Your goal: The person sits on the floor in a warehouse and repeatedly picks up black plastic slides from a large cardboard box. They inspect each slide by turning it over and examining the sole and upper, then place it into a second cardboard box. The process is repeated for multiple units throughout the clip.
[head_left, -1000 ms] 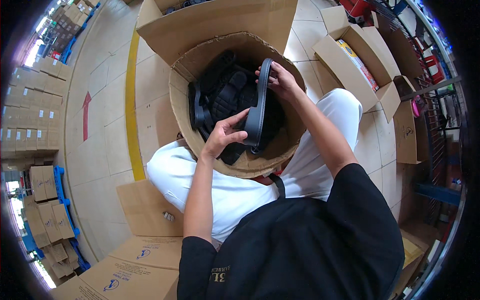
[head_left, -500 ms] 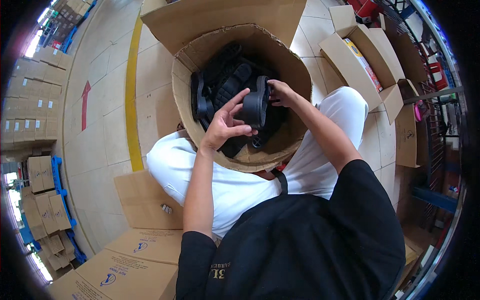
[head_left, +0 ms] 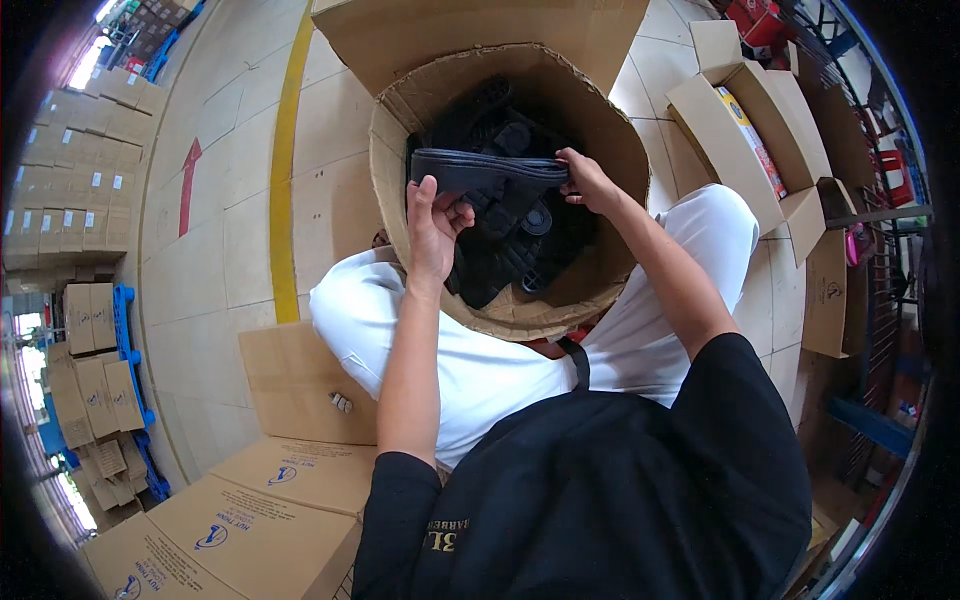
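Evidently mid-handling: right hand point(head_left: 592, 185) pinches a long black rubber-like sole point(head_left: 485, 166); left hand point(head_left: 433, 235), half-curled beneath, should steady any turn.

blue lettering point(head_left: 236, 522) and logos point(head_left: 211, 537) on cartons point(head_left: 290, 525); gold letters point(head_left: 441, 541) on a black shirt point(head_left: 600, 480); red arrow point(head_left: 187, 190) on the floor point(head_left: 235, 270).
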A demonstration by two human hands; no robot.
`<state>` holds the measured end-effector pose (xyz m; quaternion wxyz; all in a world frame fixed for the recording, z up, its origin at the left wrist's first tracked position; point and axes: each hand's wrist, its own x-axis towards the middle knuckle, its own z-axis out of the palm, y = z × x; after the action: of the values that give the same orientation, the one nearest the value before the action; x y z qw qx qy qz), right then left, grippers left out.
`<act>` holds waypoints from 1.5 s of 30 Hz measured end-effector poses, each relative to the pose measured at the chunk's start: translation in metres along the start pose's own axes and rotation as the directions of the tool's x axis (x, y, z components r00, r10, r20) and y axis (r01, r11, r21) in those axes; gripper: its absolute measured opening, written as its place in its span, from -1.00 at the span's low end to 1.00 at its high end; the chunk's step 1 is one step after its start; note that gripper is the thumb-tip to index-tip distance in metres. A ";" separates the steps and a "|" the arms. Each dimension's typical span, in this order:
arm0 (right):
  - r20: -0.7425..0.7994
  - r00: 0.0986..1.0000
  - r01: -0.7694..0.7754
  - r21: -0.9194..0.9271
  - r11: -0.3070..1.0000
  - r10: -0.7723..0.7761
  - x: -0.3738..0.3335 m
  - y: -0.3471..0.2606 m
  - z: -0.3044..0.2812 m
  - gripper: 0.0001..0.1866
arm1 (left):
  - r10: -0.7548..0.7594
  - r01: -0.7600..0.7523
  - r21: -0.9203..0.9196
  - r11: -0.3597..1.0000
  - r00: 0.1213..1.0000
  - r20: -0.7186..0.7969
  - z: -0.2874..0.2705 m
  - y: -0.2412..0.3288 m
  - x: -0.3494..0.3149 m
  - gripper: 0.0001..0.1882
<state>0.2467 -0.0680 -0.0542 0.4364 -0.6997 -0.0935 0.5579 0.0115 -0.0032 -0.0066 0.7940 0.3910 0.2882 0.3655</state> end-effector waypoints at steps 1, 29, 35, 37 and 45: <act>-0.007 1.000 0.010 0.035 0.999 -0.010 0.001 0.000 -0.002 -0.70 | -0.012 0.012 -0.018 1.000 1.000 -0.013 0.002 0.001 0.000 -0.51; -0.280 0.259 0.957 0.207 0.205 -0.925 -0.182 -0.231 -0.016 -0.52 | 0.233 -0.138 0.254 0.957 0.888 -0.396 -0.008 0.012 0.004 -0.45; -0.225 -0.409 0.904 -0.231 -0.360 -0.884 -0.250 -0.215 0.029 -0.65 | 0.238 -0.135 0.285 0.949 0.900 -0.366 0.001 0.011 0.001 -0.46; -0.282 -0.499 0.862 -0.262 -0.435 -0.819 -0.249 -0.212 0.025 -0.67 | 0.241 -0.127 0.311 0.942 0.901 -0.361 0.001 0.011 -0.002 -0.46; -0.478 0.056 0.988 -0.103 0.119 -0.876 -0.112 -0.177 0.007 -0.81 | 0.281 -0.132 0.374 0.918 0.882 -0.379 -0.001 0.011 -0.001 -0.50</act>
<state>0.2634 -0.0266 0.1507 0.7850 -0.5060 -0.3564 -0.0262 0.0059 0.0009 0.0021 0.5888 0.4608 0.4683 0.4708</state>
